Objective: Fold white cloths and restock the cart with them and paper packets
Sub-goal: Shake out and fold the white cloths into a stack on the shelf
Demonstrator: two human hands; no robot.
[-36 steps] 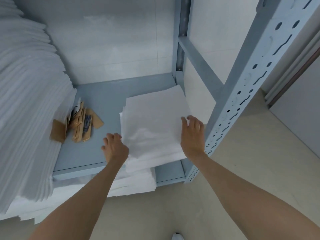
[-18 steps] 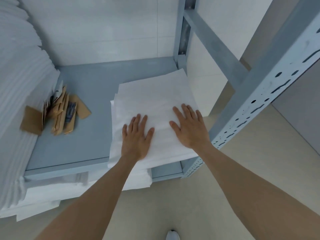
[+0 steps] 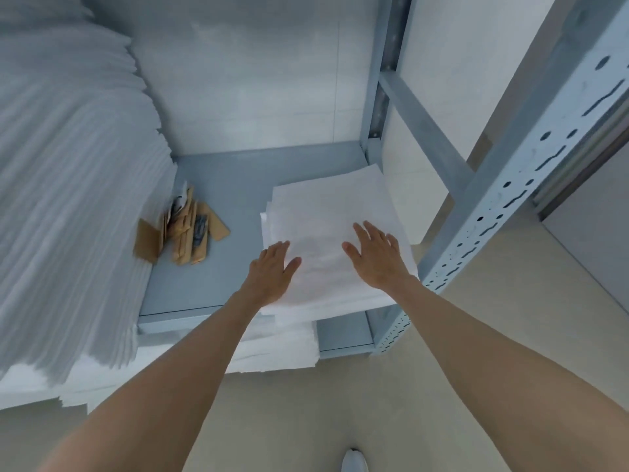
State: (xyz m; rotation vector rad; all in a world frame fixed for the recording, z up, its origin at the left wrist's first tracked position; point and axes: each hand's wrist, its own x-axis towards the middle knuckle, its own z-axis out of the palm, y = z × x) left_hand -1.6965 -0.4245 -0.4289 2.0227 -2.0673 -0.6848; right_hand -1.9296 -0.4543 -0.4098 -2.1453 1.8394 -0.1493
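Left grip: the left hand is spread flat, fingers straight, resting on the near left corner of the folded cloth stack, at centre frame; it pinches nothing.
Right grip: the right hand is likewise spread, palm down on the right half of the same stack, thumb out toward the left hand; it holds nothing.
Task thing, cloths: the folded cloth stack lies on the grey shelf, toward its right end, its near edge overhanging the shelf lip. More white cloths sit on the level below, lower centre.
Task thing, packets: brown paper packets stand loosely bunched at left of centre, leaning against the tall cloth pile that fills the left of the frame.
Surroundings: a perforated shelf post runs up the right side, just beside the right hand; beige floor below.
Step, judged: squaring and pressing down the stack just set on the shelf.
Risk: the overhanging near edge could slide off the shelf if the hands lift unevenly or drag toward the body.
Risk: a push to the right could catch the layers on the post and skew them.
Risk: the leaning packets could topple if the tall pile is nudged.
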